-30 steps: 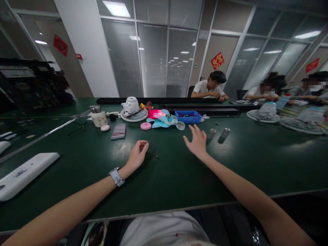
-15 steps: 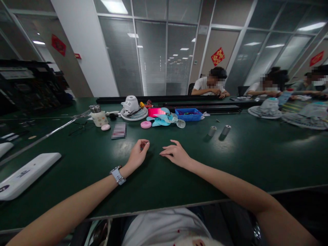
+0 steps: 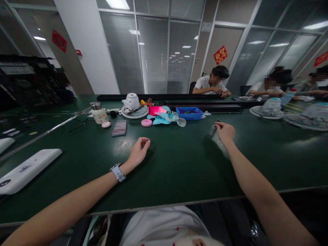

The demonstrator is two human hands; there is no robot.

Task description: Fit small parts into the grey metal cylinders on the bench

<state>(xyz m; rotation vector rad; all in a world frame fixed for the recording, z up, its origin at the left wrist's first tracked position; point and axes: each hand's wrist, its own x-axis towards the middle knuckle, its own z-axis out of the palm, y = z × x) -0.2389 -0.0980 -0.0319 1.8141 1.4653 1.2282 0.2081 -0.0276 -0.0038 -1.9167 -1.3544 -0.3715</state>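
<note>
A small metal cylinder [image 3: 212, 130] is touched by the curled fingers of the right hand [image 3: 225, 131], right of the blue tray [image 3: 189, 113]; a firm grasp cannot be confirmed. It could be knocked rolling. The left hand [image 3: 137, 152] is pinched narrowly; what is held is too small to tell.

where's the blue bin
In the head view the blue bin sits mid-table, far side, right of the light-blue fan blade.
</note>
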